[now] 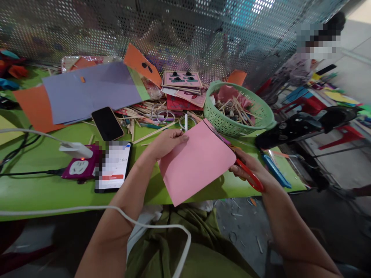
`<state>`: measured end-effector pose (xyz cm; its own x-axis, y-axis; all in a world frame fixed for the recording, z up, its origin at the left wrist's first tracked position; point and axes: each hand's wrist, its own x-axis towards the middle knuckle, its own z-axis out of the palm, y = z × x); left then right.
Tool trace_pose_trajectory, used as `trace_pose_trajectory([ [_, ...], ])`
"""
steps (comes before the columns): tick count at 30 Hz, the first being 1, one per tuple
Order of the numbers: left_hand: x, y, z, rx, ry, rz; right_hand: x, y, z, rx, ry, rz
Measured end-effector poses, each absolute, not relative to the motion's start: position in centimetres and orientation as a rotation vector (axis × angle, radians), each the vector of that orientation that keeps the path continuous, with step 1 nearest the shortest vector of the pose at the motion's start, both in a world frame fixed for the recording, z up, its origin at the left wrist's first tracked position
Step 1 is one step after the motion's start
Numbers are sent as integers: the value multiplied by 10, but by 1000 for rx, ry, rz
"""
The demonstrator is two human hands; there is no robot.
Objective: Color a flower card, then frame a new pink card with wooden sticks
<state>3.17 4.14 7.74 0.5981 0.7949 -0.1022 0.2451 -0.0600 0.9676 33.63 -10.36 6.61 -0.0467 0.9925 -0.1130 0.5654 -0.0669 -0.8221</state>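
Note:
A pink sheet of paper (197,164) is held up over the front of the green table. My left hand (171,142) pinches its upper left edge, thumb on top. In my right hand (246,166) are scissors (249,175) with red handles, fingers closed around them. Their dark blades lie along the sheet's upper right edge; part of the blades is hidden by the paper. Just beyond the sheet stands a green basket (232,127) with sticks, stones and pink scraps in it.
Two phones (108,123) and a purple power socket (79,168) lie on the left. Purple and orange sheets (92,90), loose sticks (139,110) and stacked cards (182,81) fill the back. A white cable (116,208) crosses my left arm. A person (301,69) is at right.

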Motion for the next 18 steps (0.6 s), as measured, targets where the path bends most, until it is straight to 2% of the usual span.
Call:
trace_pose_trajectory([
  [7, 32, 40, 78, 1494, 878, 542, 332, -105, 74, -1552, -1604, 1143],
  [18, 31, 39, 78, 1440, 827, 514, 331, -110, 79, -1656, -1473, 1231],
])
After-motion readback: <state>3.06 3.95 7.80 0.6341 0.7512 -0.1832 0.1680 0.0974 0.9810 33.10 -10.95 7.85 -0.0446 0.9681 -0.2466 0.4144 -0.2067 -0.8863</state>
